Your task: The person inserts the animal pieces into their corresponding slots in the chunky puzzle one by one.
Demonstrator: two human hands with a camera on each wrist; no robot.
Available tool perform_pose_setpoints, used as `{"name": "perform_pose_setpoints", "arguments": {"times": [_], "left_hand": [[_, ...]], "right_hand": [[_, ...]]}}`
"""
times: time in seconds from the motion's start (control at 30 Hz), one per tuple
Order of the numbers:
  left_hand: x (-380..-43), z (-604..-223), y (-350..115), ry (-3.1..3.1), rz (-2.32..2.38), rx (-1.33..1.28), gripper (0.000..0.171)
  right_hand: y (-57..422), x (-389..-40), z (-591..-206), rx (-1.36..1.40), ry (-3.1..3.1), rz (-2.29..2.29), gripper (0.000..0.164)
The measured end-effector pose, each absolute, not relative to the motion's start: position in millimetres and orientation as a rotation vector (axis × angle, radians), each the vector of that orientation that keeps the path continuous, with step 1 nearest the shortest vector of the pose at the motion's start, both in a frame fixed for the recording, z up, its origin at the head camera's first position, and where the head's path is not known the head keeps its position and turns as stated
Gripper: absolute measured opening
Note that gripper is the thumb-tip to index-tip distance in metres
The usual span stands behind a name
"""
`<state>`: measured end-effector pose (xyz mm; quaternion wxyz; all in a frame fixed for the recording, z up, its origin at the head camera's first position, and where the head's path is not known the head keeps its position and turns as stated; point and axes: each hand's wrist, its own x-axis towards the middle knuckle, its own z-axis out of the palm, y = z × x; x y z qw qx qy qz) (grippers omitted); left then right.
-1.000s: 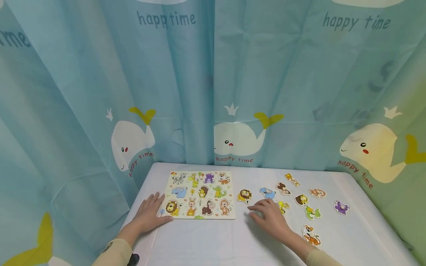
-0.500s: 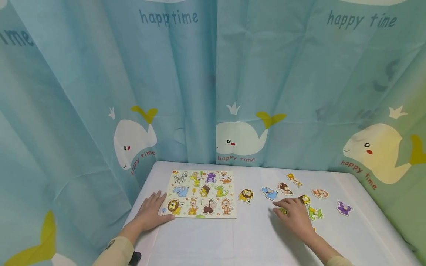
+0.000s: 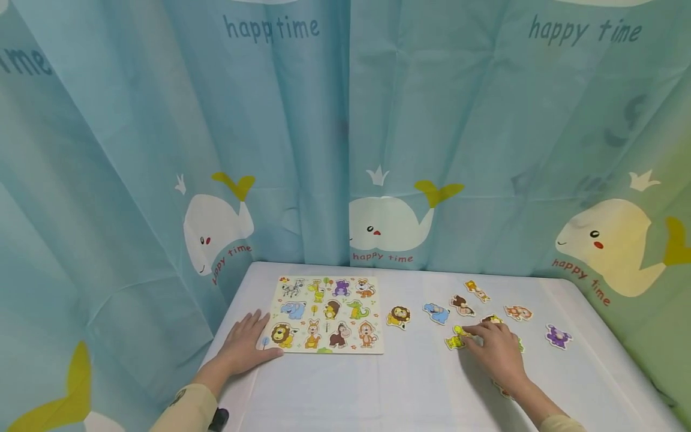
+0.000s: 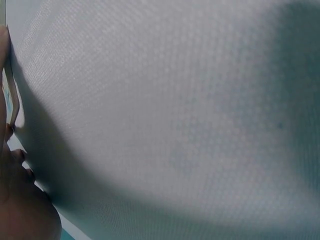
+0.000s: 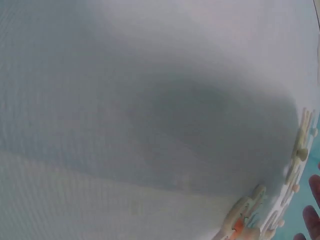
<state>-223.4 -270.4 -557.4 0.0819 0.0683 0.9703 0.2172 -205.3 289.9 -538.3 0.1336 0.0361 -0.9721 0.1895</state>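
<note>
My left hand (image 3: 243,348) lies at the left edge of a puzzle board (image 3: 376,330), its thumb along the lower left corner and its fingers extended. To the right of the board, my right hand (image 3: 499,354) hovers over loose puzzle pieces, its fingertips beside the giraffe piece (image 3: 454,342) and over the hedgehog piece (image 3: 492,319). In the right wrist view, its fingers (image 5: 311,220) look spread, with nothing seen between them. The crocodile piece (image 3: 521,344) and tiger piece (image 3: 501,390) are partly hidden by the right hand and wrist.
Loose pieces lie around: lion (image 3: 398,318), elephant (image 3: 436,313), gorilla (image 3: 461,305), kangaroo (image 3: 477,291), monkey (image 3: 518,312) and purple hippo (image 3: 558,337). Small knobs (image 5: 302,154) stick up from pieces. A blue curtain (image 3: 313,150) hangs behind the white table (image 3: 324,396).
My right hand has moved rightward, from beside the lion and elephant pieces, past the giraffe piece, to the hedgehog and crocodile pieces. The giraffe piece is uncovered now. My left hand stays at the board.
</note>
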Motion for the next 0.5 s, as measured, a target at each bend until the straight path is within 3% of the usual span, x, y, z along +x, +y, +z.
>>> {"name": "perform_pose_setpoints", "arguments": {"times": [0.5], "left_hand": [[-224.0, -558.5, -271.4, 2.894, 0.691, 0.207, 0.112]], "right_hand": [[288.3, -207.1, -545.3, 0.014, -2.839, 0.524, 0.028]]}}
